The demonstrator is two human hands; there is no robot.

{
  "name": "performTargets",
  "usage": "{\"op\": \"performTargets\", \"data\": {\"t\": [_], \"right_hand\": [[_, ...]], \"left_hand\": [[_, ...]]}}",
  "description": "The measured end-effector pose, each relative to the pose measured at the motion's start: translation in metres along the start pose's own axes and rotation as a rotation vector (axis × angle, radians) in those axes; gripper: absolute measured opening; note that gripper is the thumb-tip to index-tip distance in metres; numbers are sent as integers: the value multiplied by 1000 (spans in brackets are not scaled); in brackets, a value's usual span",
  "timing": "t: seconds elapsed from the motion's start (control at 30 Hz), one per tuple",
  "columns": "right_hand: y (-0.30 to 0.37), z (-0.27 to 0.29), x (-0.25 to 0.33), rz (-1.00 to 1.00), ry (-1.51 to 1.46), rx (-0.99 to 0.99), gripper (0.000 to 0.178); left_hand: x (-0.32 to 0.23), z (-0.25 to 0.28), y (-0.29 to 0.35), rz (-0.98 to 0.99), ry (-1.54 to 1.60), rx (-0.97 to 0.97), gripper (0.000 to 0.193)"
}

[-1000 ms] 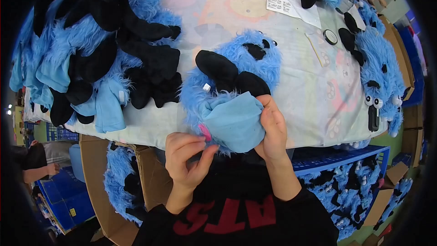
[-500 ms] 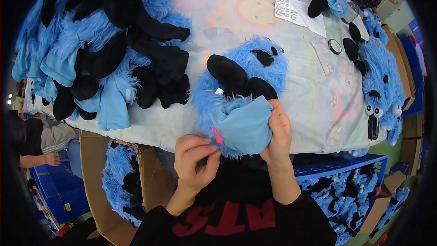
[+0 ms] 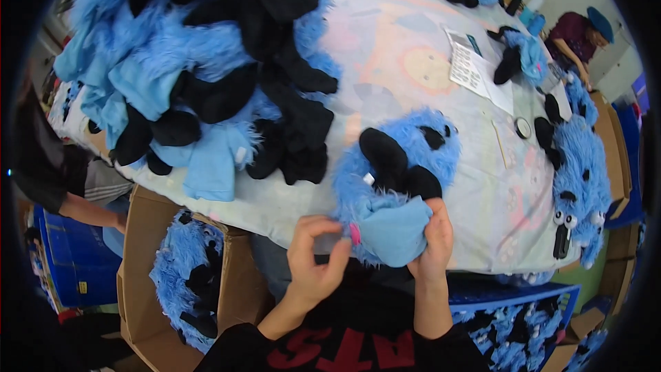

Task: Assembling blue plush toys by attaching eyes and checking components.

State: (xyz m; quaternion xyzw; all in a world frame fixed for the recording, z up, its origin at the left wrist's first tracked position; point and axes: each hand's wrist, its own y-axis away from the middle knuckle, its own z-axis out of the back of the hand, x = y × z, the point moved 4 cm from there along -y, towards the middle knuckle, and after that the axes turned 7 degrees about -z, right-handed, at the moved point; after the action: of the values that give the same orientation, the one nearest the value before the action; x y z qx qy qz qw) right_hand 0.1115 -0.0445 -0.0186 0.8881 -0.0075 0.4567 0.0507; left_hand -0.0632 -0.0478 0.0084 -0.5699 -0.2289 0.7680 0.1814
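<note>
Blue furry plush toy [image 3: 396, 186] is still gripped by right hand [image 3: 432, 238]; left hand [image 3: 313, 262] fingers, now raised, pinch its pink tag [image 3: 355, 233].

Both forearms rise from the lower edge. The left hand [image 3: 313, 258] curls its fingers toward the thumb in a loose pinch; the right hand [image 3: 434, 241] is clenched, fingers wrapped inward.
</note>
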Motion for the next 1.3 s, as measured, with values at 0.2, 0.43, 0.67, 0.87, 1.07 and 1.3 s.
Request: {"op": "performTargets", "data": {"t": [0.2,0.43,0.67,0.87,1.07,1.3], "right_hand": [[10,-43,19,127,430,182,26],[32,-72,30,127,755,329,30],[44,-74,41,173,685,184,29],[43,-65,40,139,787,212,28],[35,-75,42,412,670,202,25],[34,-82,45,557,789,295,25]], "left_hand": [[-14,-4,6,229,605,-29,39],[-20,13,18,204,707,-91,46],[-26,19,12,78,560,195,46],[-44,24,11,86,157,216,43],[-55,37,13,-48,81,-70,35],[-84,35,-9,-208,-625,129,28]]}}
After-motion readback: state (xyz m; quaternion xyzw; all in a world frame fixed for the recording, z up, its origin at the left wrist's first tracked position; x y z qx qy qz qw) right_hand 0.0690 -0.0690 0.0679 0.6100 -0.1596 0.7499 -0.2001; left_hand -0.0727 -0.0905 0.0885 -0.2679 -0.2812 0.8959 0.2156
